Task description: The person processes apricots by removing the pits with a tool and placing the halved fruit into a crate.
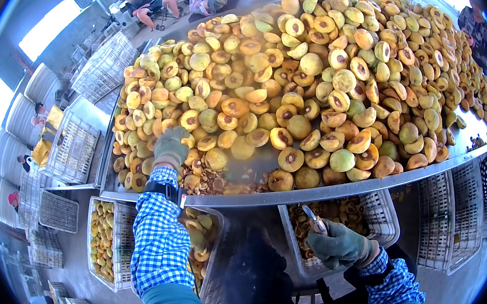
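Observation:
A big heap of halved yellow stone fruit [297, 91], many with brown pits or pit hollows showing, covers a metal table [248, 198]. My left hand [171, 147], in a grey-green work glove, reaches onto the near left of the heap; its fingertips touch the fruit, and whether it grips a piece cannot be seen. Beside it lie loose pits and brown scraps [209, 183]. My right hand [340, 245], gloved alike, is closed around a small hand tool [315, 220] with a light metal tip, over a white plastic crate [380, 215] of fruit pieces below the table's edge.
Crates of fruit [122, 246] stand below the table at left, with an empty white crate [72, 148] beside its left end. More crates [448, 215] are stacked at right. The table has a raised metal rim. Several people are around the far side.

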The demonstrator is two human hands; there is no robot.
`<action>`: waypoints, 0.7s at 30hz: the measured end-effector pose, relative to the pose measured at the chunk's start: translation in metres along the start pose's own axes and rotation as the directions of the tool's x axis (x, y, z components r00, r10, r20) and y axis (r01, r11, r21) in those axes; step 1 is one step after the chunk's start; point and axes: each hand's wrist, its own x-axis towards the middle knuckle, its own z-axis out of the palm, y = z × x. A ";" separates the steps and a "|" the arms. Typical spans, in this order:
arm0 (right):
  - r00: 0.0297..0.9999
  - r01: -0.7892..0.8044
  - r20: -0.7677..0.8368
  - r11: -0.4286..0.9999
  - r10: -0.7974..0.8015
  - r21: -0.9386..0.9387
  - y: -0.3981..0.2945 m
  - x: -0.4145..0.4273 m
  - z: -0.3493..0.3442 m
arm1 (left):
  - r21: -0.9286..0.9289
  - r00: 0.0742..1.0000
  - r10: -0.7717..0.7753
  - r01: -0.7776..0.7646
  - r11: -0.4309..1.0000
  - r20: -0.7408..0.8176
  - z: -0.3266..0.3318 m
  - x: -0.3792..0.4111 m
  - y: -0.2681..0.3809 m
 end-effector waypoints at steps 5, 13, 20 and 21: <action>0.997 0.078 -0.024 0.997 -0.077 0.023 -0.009 0.002 0.017 | -0.940 0.968 -0.212 -0.058 0.336 -0.136 0.001 -0.034 0.023; 0.972 0.166 -0.156 0.983 -0.176 -0.078 -0.024 0.005 0.048 | -0.999 0.938 0.342 -0.048 -0.023 -0.053 -0.012 -0.141 0.144; 0.821 0.307 -0.300 0.819 -0.486 -0.486 -0.006 0.012 0.041 | -0.739 0.923 0.375 0.309 -0.598 0.083 -0.015 -0.172 0.211; 0.779 0.341 -0.271 0.745 -0.566 -0.574 -0.005 0.011 0.040 | -0.855 0.967 0.254 0.143 -0.499 0.014 -0.011 -0.174 0.214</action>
